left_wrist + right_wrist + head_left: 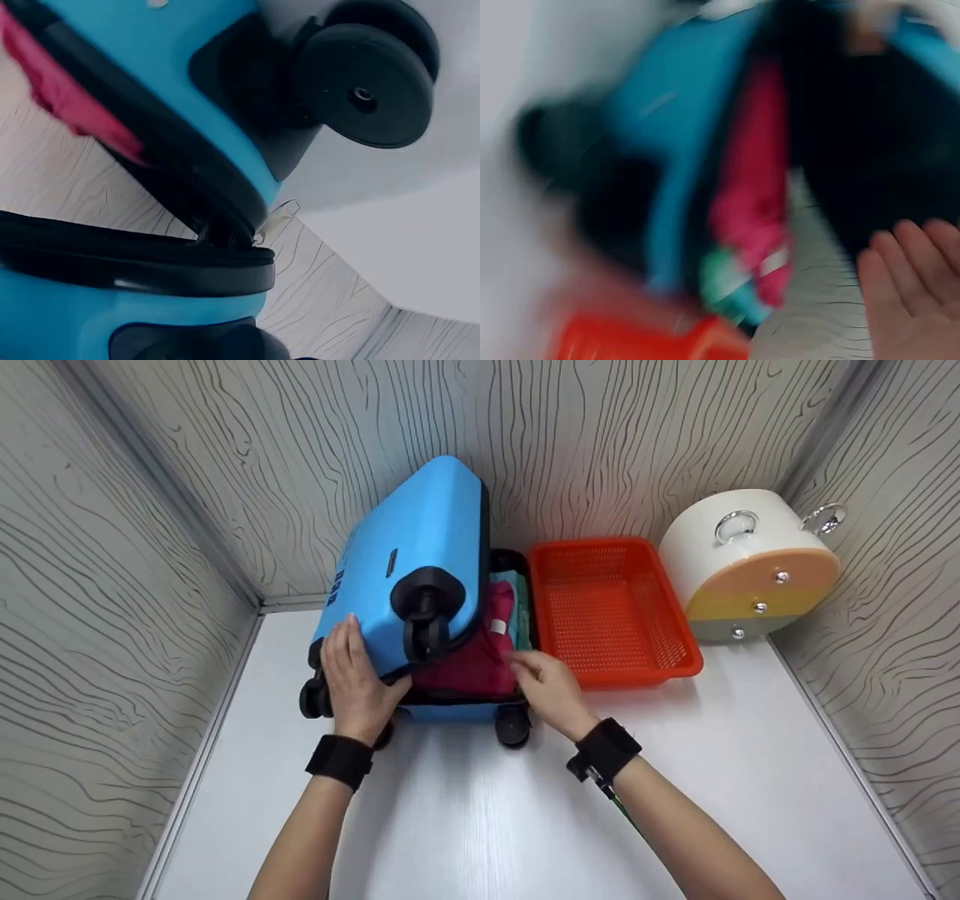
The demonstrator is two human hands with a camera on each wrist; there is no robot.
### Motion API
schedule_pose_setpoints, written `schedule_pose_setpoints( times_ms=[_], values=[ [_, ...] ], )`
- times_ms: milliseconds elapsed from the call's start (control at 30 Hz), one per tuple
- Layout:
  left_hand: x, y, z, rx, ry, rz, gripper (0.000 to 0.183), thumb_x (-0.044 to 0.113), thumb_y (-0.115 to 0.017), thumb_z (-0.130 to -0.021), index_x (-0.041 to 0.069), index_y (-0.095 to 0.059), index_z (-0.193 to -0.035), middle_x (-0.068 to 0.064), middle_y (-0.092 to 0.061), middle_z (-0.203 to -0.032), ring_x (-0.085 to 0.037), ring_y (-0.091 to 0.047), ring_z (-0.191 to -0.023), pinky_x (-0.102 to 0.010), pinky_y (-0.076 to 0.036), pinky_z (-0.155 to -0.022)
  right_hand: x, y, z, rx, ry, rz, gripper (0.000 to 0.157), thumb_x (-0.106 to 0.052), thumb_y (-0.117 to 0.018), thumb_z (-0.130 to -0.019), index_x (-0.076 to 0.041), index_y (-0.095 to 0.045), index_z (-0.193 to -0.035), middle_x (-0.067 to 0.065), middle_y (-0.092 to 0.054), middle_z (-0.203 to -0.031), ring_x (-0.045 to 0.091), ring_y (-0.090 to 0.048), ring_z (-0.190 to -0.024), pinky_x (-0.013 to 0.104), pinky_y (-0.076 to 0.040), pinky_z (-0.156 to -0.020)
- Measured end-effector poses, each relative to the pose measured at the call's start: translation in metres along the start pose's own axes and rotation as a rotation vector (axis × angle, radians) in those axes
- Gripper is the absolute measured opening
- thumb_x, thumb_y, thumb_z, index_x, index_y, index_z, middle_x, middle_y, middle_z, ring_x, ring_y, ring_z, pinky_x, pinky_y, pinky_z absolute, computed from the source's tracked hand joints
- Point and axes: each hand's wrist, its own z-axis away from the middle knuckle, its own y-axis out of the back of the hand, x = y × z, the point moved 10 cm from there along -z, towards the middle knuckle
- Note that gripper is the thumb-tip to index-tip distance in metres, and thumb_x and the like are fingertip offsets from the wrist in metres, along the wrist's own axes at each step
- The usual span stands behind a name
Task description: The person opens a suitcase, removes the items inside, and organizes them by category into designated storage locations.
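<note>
A blue hard-shell suitcase [416, 540] stands partly open, its lid tilted up to the left. In its lower half lie a dark pink garment [476, 664] and a teal cloth [519, 592]. My left hand [356, 690] rests on the lid's lower corner beside a black wheel, fingers laid along the shell and thumb at the rim. At the right side of the opening is my right hand [551, 694], fingertips by the pink garment. The right wrist view shows its extended fingers [907, 262] near the dark lid, nothing visibly held.
Right of the suitcase sits a red plastic basket [611, 622] with perforated walls. Beyond it stands a cream rounded box [735, 555] with metal handles and orange, yellow and grey drawers. Wood-grain panels [585, 442] enclose the white tabletop [480, 810].
</note>
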Motion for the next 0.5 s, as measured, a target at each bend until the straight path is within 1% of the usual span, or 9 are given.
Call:
schedule_pose_setpoints(
  times_ms=[33,100,167,233,333,433,500],
  values=[
    [-0.005,0.003,-0.002,0.009,0.030,0.021,0.124,0.033,-0.095,-0.068,0.004,-0.017,-0.161,-0.019,-0.030,-0.157,-0.038,-0.028,-0.145,-0.055,-0.016,-0.121,0.010,-0.005,0.004,-0.028,0.017,0.172,0.031,-0.013,-0.058,-0.104,-0.002,-0.068,-0.131,0.012,-0.068,-0.129,0.026,-0.064,-0.114,0.041,-0.051,-0.097],
    [-0.016,0.009,-0.005,0.026,0.091,0.065,0.124,0.035,-0.093,-0.070,0.006,-0.015,-0.161,-0.018,-0.029,-0.158,-0.036,-0.028,-0.145,-0.054,-0.018,-0.121,0.028,-0.015,0.011,-0.079,0.082,0.481,0.021,-0.013,-0.065,-0.100,-0.007,-0.077,-0.117,0.008,-0.073,-0.114,0.025,-0.067,-0.103,0.041,-0.054,-0.088],
    [-0.025,0.013,-0.006,0.028,0.139,0.088,0.122,0.039,-0.091,-0.073,0.007,-0.013,-0.162,-0.018,-0.028,-0.158,-0.035,-0.027,-0.145,-0.053,-0.019,-0.120,0.035,-0.023,0.015,-0.109,0.166,0.645,0.017,-0.012,-0.070,-0.097,-0.006,-0.079,-0.110,0.009,-0.074,-0.107,0.028,-0.068,-0.102,0.045,-0.055,-0.088],
    [-0.033,0.017,-0.006,0.027,0.187,0.110,0.121,0.042,-0.089,-0.075,0.008,-0.012,-0.162,-0.016,-0.027,-0.159,-0.034,-0.026,-0.145,-0.053,-0.022,-0.119,0.039,-0.028,0.018,-0.115,0.240,0.746,0.013,-0.011,-0.074,-0.093,-0.006,-0.080,-0.103,0.009,-0.073,-0.099,0.029,-0.068,-0.095,0.045,-0.056,-0.083],
    [-0.047,0.023,-0.006,0.029,0.251,0.155,0.122,0.042,-0.088,-0.076,0.007,-0.009,-0.162,-0.015,-0.024,-0.161,-0.031,-0.023,-0.147,-0.052,-0.022,-0.119,0.039,-0.032,0.019,-0.097,0.320,0.834,0.007,-0.010,-0.079,-0.088,-0.007,-0.080,-0.095,0.006,-0.071,-0.088,0.029,-0.067,-0.086,0.045,-0.055,-0.076],
    [-0.061,0.030,-0.005,0.051,0.306,0.230,0.124,0.036,-0.092,-0.074,0.009,-0.009,-0.162,-0.013,-0.022,-0.162,-0.028,-0.021,-0.148,-0.051,-0.023,-0.119,0.039,-0.034,0.018,-0.080,0.365,0.893,0.006,-0.012,-0.083,-0.085,-0.010,-0.079,-0.090,0.003,-0.068,-0.081,0.028,-0.065,-0.080,0.043,-0.054,-0.071],
    [-0.072,0.035,-0.003,0.074,0.336,0.270,0.124,0.032,-0.093,-0.073,0.012,-0.011,-0.163,-0.013,-0.025,-0.160,-0.026,-0.024,-0.146,-0.049,-0.026,-0.117,0.039,-0.036,0.017,-0.074,0.382,0.920,0.007,-0.014,-0.084,-0.084,-0.012,-0.079,-0.089,0.002,-0.068,-0.079,0.027,-0.064,-0.078,0.042,-0.052,-0.069]
  ],
)
